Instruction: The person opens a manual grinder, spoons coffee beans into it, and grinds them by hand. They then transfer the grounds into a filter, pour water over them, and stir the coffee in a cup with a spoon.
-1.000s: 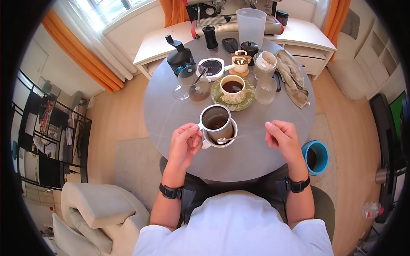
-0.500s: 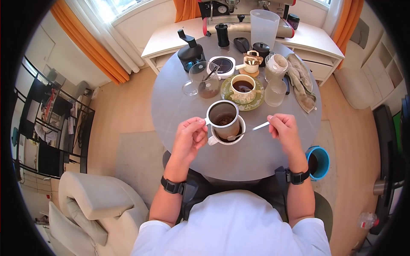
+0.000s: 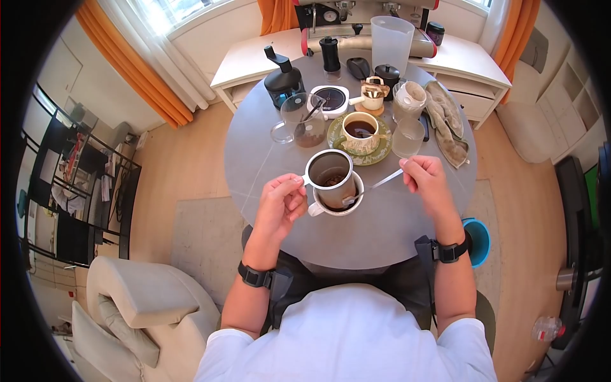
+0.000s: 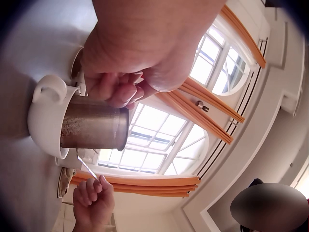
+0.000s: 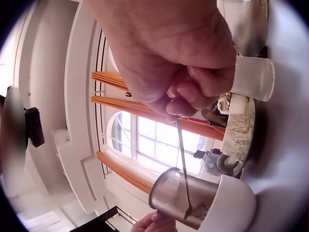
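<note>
My left hand (image 3: pixel 280 204) pinches the handle of a metal mesh infuser basket (image 4: pixel 94 123), which leans inside a white cup (image 4: pixel 46 118). Dark wet bits show at the bottom of the basket. Between the thumb and fingers of my right hand (image 3: pixel 428 181) is the end of a thin metal spoon (image 5: pixel 182 154). Its bowl end lies against the outside of the basket, at the cup's rim. Behind them a patterned cup (image 3: pixel 361 141) of dark liquid sits on a green saucer (image 3: pixel 384 153).
A glass jug (image 3: pixel 299 114) with brown residue stands at the left, near a black-topped grinder (image 3: pixel 283 83) and a small scale (image 3: pixel 330 100). To the right are a clear glass (image 3: pixel 407 137) and a crumpled cloth (image 3: pixel 445 118). A blue bucket (image 3: pixel 482 242) stands on the floor.
The head view has shifted. The spoon, earlier slanting across the front of the basket, now points up toward my right hand, which has moved slightly farther forward. My left hand keeps holding the basket.
</note>
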Tool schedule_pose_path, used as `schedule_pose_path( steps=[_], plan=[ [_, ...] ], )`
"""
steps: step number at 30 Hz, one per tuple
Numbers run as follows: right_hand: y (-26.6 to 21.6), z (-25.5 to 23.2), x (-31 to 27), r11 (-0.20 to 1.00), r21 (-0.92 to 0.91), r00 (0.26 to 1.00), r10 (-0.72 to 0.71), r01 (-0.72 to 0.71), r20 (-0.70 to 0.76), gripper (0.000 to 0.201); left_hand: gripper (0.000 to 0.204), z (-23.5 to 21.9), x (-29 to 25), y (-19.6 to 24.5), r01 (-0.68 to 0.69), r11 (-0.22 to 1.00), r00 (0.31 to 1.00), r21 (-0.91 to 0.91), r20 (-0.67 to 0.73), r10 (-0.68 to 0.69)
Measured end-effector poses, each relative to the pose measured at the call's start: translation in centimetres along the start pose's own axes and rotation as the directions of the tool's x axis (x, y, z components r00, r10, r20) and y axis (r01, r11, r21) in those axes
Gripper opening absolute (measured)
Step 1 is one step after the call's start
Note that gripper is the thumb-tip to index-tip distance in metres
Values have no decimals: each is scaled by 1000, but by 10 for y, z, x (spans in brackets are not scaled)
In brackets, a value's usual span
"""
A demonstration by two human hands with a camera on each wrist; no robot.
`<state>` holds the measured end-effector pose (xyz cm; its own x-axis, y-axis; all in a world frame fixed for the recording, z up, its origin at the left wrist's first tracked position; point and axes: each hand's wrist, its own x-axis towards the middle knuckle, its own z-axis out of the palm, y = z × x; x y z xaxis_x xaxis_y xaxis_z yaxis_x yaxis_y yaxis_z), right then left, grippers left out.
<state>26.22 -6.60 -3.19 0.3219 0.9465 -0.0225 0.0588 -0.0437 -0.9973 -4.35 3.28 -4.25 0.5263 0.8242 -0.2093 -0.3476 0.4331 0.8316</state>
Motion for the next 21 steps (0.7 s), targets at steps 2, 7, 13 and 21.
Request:
schedule_pose_path(
  steps=[2,7,13,21],
  plan=[
    [-5,-1,1,999,47,1000,9,-9,-4,39,25,-1,1,0,0,1000,1000,8,1,0],
    [11,-2,10,999,-47,997,12,-8,76,40,25,-4,2,-2,0,1000,1000,-23,23,1],
    [-3,-3,13,999,42,998,-23,21,61,39,23,-8,5,0,15,998,998,-56,60,-11],
    [12,-4,30,992,-120,981,60,-39,182,38,26,-13,11,0,20,997,994,-75,113,-12]
  ],
)
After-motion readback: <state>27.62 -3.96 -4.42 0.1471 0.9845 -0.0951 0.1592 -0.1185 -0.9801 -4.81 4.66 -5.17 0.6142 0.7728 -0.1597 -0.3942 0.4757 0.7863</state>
